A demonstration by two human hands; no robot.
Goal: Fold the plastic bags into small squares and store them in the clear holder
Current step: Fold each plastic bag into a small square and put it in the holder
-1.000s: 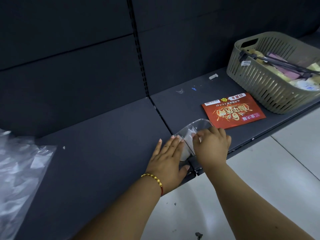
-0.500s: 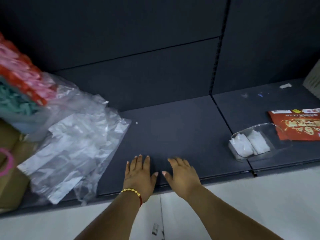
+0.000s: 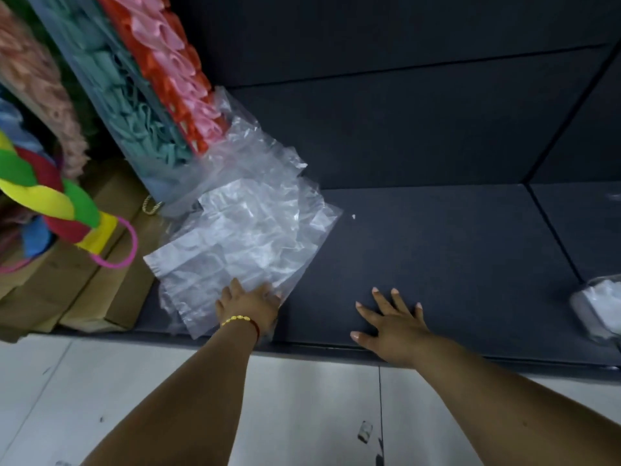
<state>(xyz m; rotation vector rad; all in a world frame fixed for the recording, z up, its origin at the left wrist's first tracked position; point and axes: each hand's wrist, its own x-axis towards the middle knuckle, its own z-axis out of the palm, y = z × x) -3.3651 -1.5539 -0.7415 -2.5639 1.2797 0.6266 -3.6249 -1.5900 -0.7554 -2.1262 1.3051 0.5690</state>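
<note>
A loose pile of clear plastic bags [image 3: 248, 237] lies crumpled on the dark shelf [image 3: 437, 257] at the left. My left hand [image 3: 247, 306], with a gold bracelet at the wrist, lies on the pile's near edge, its fingertips on the plastic. My right hand [image 3: 393, 322] rests flat on the bare shelf with the fingers spread, holding nothing. The clear holder [image 3: 601, 307] sits at the far right edge of the view, with white folded bags inside it.
A clear box of teal, red and pink folded items [image 3: 148, 89] leans at the back left. Brown cardboard boxes [image 3: 84, 284] and a colourful plush toy [image 3: 50, 196] crowd the left. The shelf's front edge meets pale floor tiles [image 3: 302, 415].
Both hands left the clear holder and moved left along the shelf. My left hand now touches the bag pile; the view swung left, pushing the holder to the right edge.
</note>
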